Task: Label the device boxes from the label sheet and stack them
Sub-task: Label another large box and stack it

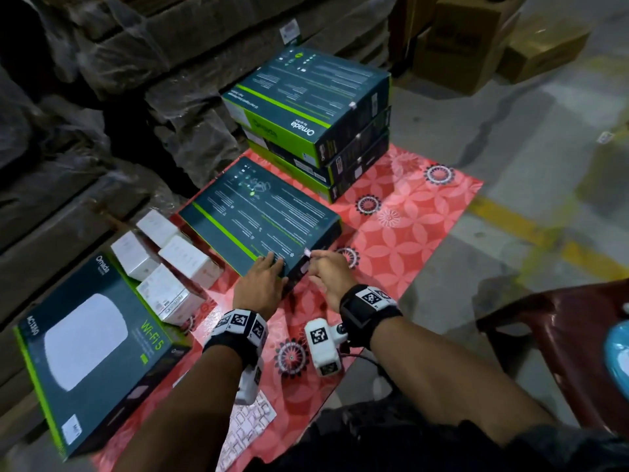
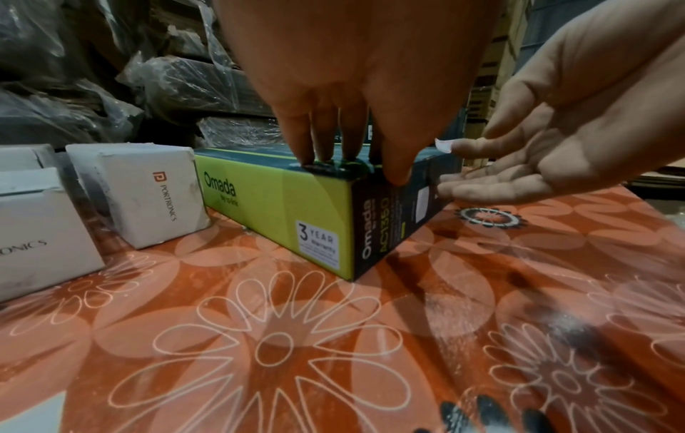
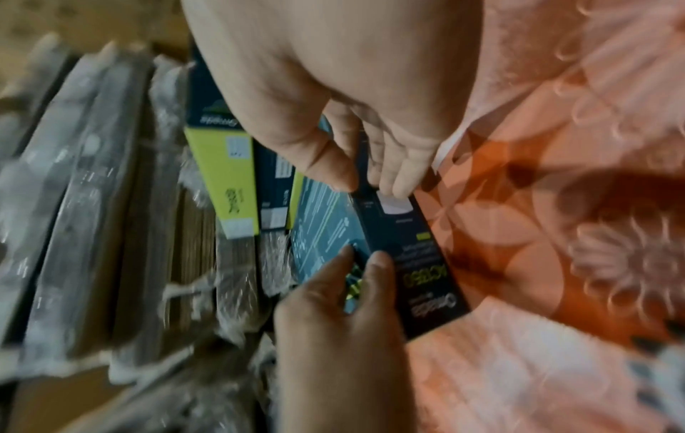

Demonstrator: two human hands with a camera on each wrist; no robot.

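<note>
While the dark Omada box (image 1: 262, 219) lies flat on the red floral mat (image 1: 401, 233), the left hand (image 1: 260, 284) presses its near corner with straight fingers; the right hand (image 1: 328, 270) pinches a small white label (image 1: 307, 252) at its edge, with three labelled boxes (image 1: 313, 120) stacked behind.

A dark teal device box (image 1: 262, 216) with a lime stripe lies flat, print side up, on the red floral surface (image 1: 408, 212). At 12 o'clock stands a three-high stack of matching boxes (image 1: 313, 120); a white label sheet (image 1: 248, 427) lies at 6 o'clock, another box (image 1: 88, 352) at 8 o'clock.
</note>
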